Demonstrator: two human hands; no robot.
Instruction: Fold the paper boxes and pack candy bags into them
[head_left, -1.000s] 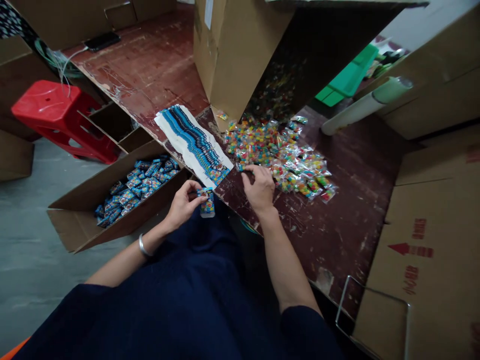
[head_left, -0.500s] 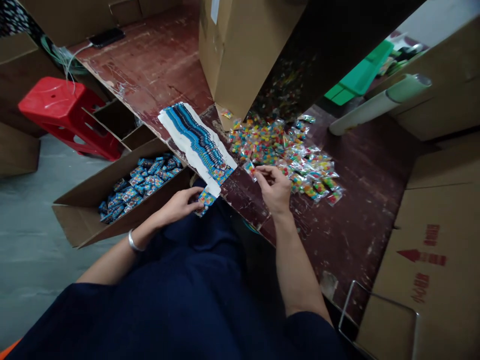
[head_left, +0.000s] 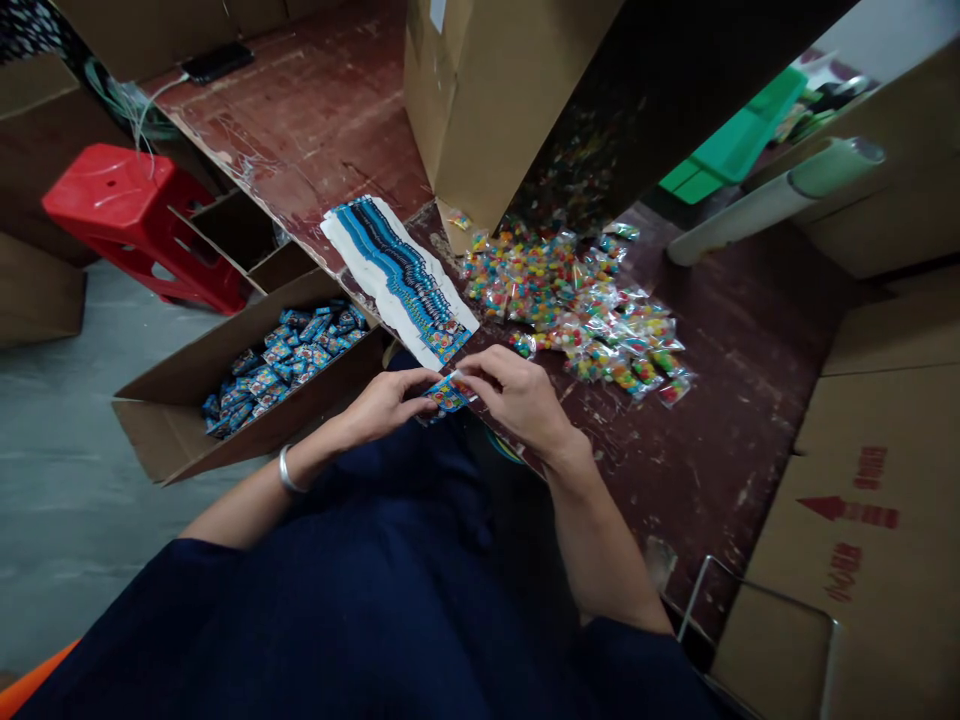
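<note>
My left hand [head_left: 388, 406] pinches a small blue printed candy box [head_left: 445, 396] between thumb and fingers, just off the table's near edge. My right hand [head_left: 525, 402] is closed at the box's right end, its fingertips against the opening. A candy packet in those fingertips is mostly hidden by the fingers and the box. Just beyond the hands, a fanned stack of flat blue-and-white candy boxes [head_left: 409, 270] lies along the table edge. To its right spreads a pile of clear packets of colourful candy [head_left: 574, 300].
Left of the table, a cardboard carton [head_left: 169, 435] contains many blue candy boxes [head_left: 281, 365]. A red stool [head_left: 112, 195] stands behind it. A tall carton [head_left: 495, 110] rises behind the candy pile. On the right are a white roll [head_left: 772, 200] and a large carton [head_left: 840, 580].
My right hand has moved left from the candy pile, bringing a packet to the small box's end. My left hand has shifted slightly right with the box.
</note>
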